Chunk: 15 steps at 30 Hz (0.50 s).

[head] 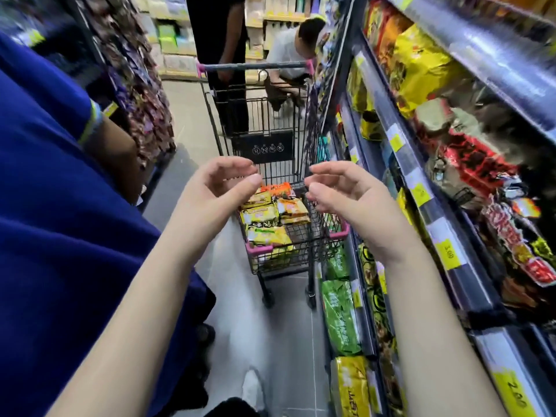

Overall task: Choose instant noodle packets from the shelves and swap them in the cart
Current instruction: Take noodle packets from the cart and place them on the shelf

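Blue-shirted bystander [45,191] crowds in close at the left edge, arm just beside the aisle's hanging snack rack [141,94]. Moving across: left hand [216,191] is up in the air, fingers loosely curled into a wide C, thumb apart from them, nothing in it. Between the hands sits the shopping cart [252,246], its basket carrying a heap of yellow and orange instant noodle packets [270,212]. Right hand [349,197] mirrors the left, half-curled and empty too. Beyond the cart, a standing person [222,40] and a crouching person [288,52] fill the aisle. Far right, the shelves [445,236] are stacked with yellow noodle multipacks [421,64], red packs [472,158] and green packs [340,317]. The labels are blurred, so the flavours are probably beyond telling. Risks? A reach to the right could snag a neighbouring pack and drag it off the crowded shelf. A nudge to the cart could roll it into the people ahead.
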Each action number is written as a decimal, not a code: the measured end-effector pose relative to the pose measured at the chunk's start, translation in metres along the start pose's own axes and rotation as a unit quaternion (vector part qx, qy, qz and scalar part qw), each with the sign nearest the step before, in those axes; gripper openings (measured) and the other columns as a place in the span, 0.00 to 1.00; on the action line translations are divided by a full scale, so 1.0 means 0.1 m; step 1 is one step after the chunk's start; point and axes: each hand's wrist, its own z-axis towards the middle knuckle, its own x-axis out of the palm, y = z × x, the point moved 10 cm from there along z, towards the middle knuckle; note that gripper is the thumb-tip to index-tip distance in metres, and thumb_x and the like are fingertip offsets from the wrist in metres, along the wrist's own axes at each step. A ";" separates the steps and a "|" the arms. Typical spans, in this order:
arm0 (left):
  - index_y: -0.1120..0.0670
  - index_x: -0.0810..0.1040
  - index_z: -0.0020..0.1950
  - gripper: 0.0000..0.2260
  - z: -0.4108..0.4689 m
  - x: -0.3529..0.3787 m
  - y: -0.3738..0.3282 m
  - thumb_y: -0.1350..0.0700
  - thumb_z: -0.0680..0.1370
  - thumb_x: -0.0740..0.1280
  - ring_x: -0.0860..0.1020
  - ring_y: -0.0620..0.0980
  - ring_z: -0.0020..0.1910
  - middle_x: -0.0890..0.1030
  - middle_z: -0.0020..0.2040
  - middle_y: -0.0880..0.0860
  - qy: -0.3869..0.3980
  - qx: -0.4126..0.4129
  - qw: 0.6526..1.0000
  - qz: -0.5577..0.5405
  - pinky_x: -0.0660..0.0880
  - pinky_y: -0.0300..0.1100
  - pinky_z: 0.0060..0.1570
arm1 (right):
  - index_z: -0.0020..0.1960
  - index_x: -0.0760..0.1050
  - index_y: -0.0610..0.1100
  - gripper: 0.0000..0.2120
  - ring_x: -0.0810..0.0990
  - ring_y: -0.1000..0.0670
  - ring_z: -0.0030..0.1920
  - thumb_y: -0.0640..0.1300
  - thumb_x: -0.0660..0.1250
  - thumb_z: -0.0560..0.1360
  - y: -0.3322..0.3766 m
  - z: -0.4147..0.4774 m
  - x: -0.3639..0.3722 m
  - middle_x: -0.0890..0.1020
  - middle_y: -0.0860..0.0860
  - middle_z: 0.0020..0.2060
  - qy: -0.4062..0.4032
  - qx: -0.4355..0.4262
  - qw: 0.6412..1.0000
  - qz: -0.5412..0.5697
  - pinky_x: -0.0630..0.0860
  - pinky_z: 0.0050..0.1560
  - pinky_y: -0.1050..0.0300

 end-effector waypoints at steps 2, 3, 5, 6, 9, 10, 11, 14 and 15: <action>0.53 0.80 0.59 0.14 0.30 -0.07 0.12 0.53 0.74 0.75 0.83 0.44 0.53 0.85 0.56 0.50 -0.012 -0.006 1.000 -0.014 0.81 0.47 0.59 | 0.59 0.81 0.48 0.18 0.85 0.47 0.56 0.49 0.75 0.70 -0.03 0.27 0.04 0.86 0.46 0.55 0.010 0.004 1.000 -0.016 0.81 0.53 0.57; 0.53 0.80 0.59 0.14 0.44 -0.10 0.18 0.54 0.76 0.75 0.83 0.44 0.53 0.85 0.56 0.50 -0.015 -0.010 1.000 -0.018 0.80 0.48 0.60 | 0.60 0.80 0.47 0.19 0.85 0.47 0.56 0.49 0.75 0.70 -0.04 0.41 0.06 0.86 0.46 0.55 0.015 0.006 1.000 -0.022 0.81 0.53 0.57; 0.53 0.81 0.60 0.14 0.71 -0.15 0.30 0.53 0.76 0.76 0.84 0.47 0.55 0.86 0.56 0.50 -0.017 -0.018 1.000 -0.013 0.80 0.52 0.62 | 0.60 0.80 0.47 0.19 0.85 0.48 0.56 0.49 0.75 0.70 -0.07 0.68 0.07 0.86 0.47 0.55 0.024 0.008 0.999 -0.030 0.80 0.52 0.59; 0.53 0.81 0.60 0.15 0.85 -0.19 0.35 0.52 0.75 0.76 0.84 0.47 0.55 0.86 0.56 0.50 -0.017 -0.019 1.000 -0.010 0.79 0.53 0.63 | 0.60 0.80 0.48 0.19 0.85 0.47 0.56 0.50 0.75 0.70 -0.09 0.82 0.07 0.86 0.47 0.55 0.027 0.005 0.999 -0.032 0.80 0.52 0.59; 0.53 0.81 0.60 0.16 1.18 -0.28 0.45 0.51 0.74 0.76 0.84 0.49 0.56 0.86 0.56 0.50 -0.025 -0.029 0.999 -0.010 0.78 0.55 0.64 | 0.61 0.80 0.48 0.20 0.85 0.47 0.57 0.51 0.75 0.70 -0.20 1.20 0.08 0.86 0.47 0.56 0.036 0.010 0.999 -0.033 0.80 0.55 0.56; 0.54 0.81 0.60 0.16 1.29 -0.30 0.49 0.52 0.75 0.77 0.83 0.48 0.56 0.86 0.57 0.50 -0.025 -0.033 0.999 -0.009 0.78 0.55 0.64 | 0.61 0.80 0.48 0.20 0.85 0.47 0.57 0.51 0.75 0.70 -0.26 1.33 0.07 0.86 0.47 0.56 0.037 0.014 0.999 -0.035 0.80 0.56 0.55; 0.54 0.81 0.60 0.15 1.40 -0.31 0.53 0.54 0.75 0.76 0.83 0.48 0.56 0.86 0.57 0.51 -0.025 -0.039 0.999 -0.011 0.78 0.55 0.65 | 0.61 0.80 0.49 0.20 0.85 0.47 0.57 0.51 0.75 0.70 -0.33 1.46 0.06 0.86 0.47 0.56 0.038 0.019 0.998 -0.036 0.80 0.57 0.55; 0.54 0.81 0.60 0.12 1.70 -0.37 0.70 0.56 0.77 0.74 0.83 0.44 0.54 0.86 0.56 0.50 -0.034 -0.056 0.998 -0.006 0.78 0.54 0.65 | 0.61 0.80 0.49 0.20 0.85 0.47 0.57 0.50 0.76 0.70 -0.55 1.85 0.02 0.86 0.47 0.56 0.043 0.031 0.998 -0.029 0.80 0.56 0.54; 0.53 0.81 0.59 0.12 1.81 -0.39 0.77 0.56 0.77 0.74 0.83 0.44 0.54 0.86 0.56 0.50 -0.037 -0.060 0.997 -0.004 0.78 0.54 0.64 | 0.61 0.80 0.49 0.20 0.84 0.46 0.58 0.50 0.76 0.70 -0.62 1.99 0.00 0.86 0.47 0.56 0.043 0.036 0.998 -0.028 0.81 0.56 0.52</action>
